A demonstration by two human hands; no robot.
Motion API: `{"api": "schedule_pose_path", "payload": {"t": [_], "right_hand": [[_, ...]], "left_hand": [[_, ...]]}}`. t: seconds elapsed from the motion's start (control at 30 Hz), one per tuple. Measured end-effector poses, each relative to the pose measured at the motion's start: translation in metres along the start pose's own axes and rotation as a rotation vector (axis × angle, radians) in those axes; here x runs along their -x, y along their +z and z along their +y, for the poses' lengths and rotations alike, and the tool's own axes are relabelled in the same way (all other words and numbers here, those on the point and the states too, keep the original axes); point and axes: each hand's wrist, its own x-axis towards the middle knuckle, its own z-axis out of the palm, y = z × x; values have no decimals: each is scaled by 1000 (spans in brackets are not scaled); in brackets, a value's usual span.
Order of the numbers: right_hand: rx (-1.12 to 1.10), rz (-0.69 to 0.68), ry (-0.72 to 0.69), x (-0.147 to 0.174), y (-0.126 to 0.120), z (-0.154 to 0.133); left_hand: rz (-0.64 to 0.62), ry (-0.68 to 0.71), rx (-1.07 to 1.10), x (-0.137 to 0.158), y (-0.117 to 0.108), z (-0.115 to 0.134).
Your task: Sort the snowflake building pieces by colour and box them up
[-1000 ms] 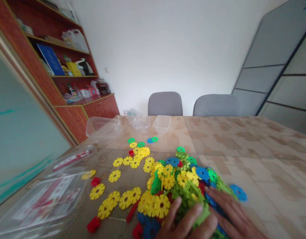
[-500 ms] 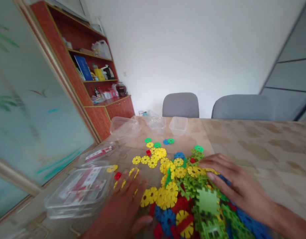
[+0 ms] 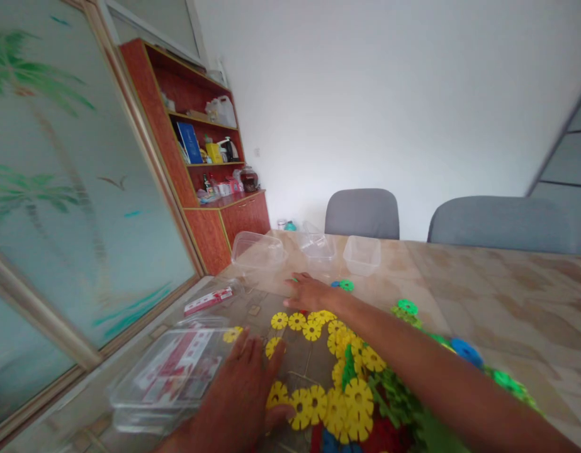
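My left hand [image 3: 245,390] lies palm down at the near left, its fingers apart, among yellow notched plastic discs [image 3: 302,408]. One yellow disc [image 3: 232,334] is just beyond its fingertips, by the plastic lids. Stretched across the pile, my right hand [image 3: 311,293] is over the far side of the table with thumb and fingers apart. A sliver of green [image 3: 294,279] shows at its fingertips, and the hand hides what lies beneath. Right of it are a green disc [image 3: 347,285] and a blue disc [image 3: 335,284]. My right forearm covers part of the pile of green interlocking pieces [image 3: 398,396].
Clear plastic lids with red-and-white labels [image 3: 172,371] are stacked at the left. Along the far edge stand a clear tub [image 3: 257,250], a second tub [image 3: 317,246] and a third tub [image 3: 362,254]. Grey chairs [image 3: 363,212] and a shelf unit [image 3: 203,220] are beyond the table.
My right hand has left the green pile, moving forward and left to the far discs. My left hand stays near the yellow discs. The view has turned slightly left.
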Motion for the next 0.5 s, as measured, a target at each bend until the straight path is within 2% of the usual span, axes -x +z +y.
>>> {"api": "schedule_pose_path", "payload": {"t": [0.13,0.2,0.3,0.4,0.5], "right_hand": [[46,-50,-10,-5,4,5],[77,-62,-66,8,3,9],[116,-85,-147,36,-3,15],[141,-64,-164,57,-12,16],[150,-11,-202,57,-12,5]], "left_hand": [[-12,92,117,2,13,-2],[10,197,153,2,30,-6],[148,348,151,5,69,-11],[327,329,67,15,105,-7],[465,177,-31,26,125,2]]}}
